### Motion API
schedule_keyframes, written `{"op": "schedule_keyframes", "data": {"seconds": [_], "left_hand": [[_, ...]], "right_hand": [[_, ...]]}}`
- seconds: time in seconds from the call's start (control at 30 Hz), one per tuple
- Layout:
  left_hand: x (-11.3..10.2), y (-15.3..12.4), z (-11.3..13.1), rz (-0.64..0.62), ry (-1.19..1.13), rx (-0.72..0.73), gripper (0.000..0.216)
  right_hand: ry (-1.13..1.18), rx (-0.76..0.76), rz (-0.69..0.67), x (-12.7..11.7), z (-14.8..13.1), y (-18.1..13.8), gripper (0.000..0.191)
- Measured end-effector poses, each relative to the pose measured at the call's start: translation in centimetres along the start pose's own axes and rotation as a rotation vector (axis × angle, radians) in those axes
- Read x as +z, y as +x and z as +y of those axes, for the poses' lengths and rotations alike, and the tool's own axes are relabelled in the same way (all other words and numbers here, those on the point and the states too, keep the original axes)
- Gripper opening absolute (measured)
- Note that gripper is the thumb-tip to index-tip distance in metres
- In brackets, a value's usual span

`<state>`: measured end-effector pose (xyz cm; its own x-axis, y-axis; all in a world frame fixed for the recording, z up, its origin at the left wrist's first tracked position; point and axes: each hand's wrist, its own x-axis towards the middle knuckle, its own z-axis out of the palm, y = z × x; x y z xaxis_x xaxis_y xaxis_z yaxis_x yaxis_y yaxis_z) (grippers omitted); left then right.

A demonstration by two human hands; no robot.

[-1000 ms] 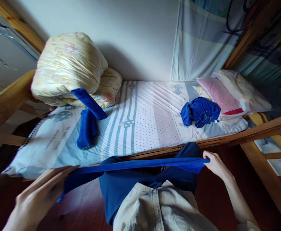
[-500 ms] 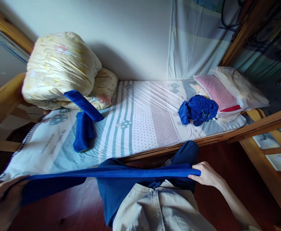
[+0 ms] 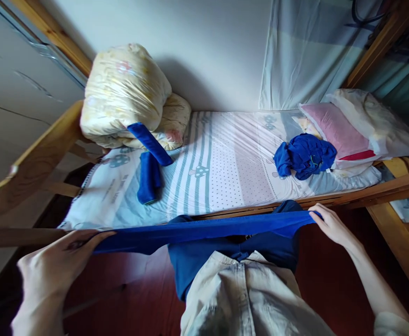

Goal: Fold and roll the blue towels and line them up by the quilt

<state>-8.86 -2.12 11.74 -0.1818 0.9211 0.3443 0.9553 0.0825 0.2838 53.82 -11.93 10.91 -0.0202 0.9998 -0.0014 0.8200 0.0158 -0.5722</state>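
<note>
A blue towel is stretched sideways above my lap, pulled out into a long band. At its left end my left hand grips the cloth between thumb and fingers. My right hand pinches the opposite end. Beyond the towel, two rolled blue towels lie on the bed: one roll leans against the bundled quilt, and the other roll lies just below it. A crumpled blue cloth sits on the right part of the mattress, beside the pink pillow.
The bed has a patterned sheet and a wooden rail along its front. A pale yellow quilt is heaped at its left end. The pink pillow and a pale pillow lie at the right. A curtain hangs behind.
The view has swung left, so the bed appears farther right. Both hands still hold the towel's ends; the towel appears higher, and its loose lower part now hangs more evenly below the edge.
</note>
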Motion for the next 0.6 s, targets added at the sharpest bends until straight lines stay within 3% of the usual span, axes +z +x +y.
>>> {"op": "schedule_keyframes", "data": {"seconds": [0.07,0.17,0.3,0.47,0.6], "left_hand": [[1.1,0.8,-0.6,-0.055,-0.037,0.002,0.038],[1.4,1.7,-1.0,-0.122,-0.109,0.157,0.036],[1.6,3.9,0.0,-0.026,-0.135,0.312,0.046],[2.0,6.2,1.0,0.082,-0.094,0.223,0.052],[1.9,5.0,-0.6,-0.042,-0.133,0.133,0.044]], "right_hand": [[0.005,-0.024,0.028,-0.8,0.9,0.7,0.026],[-0.018,-0.020,0.070,-1.8,2.0,2.1,0.026],[-0.079,-0.065,0.181,-2.8,2.7,5.1,0.030],[-0.250,-0.153,0.374,-3.6,3.2,7.4,0.029],[-0.205,-0.165,0.256,-3.7,4.1,6.8,0.028]]}}
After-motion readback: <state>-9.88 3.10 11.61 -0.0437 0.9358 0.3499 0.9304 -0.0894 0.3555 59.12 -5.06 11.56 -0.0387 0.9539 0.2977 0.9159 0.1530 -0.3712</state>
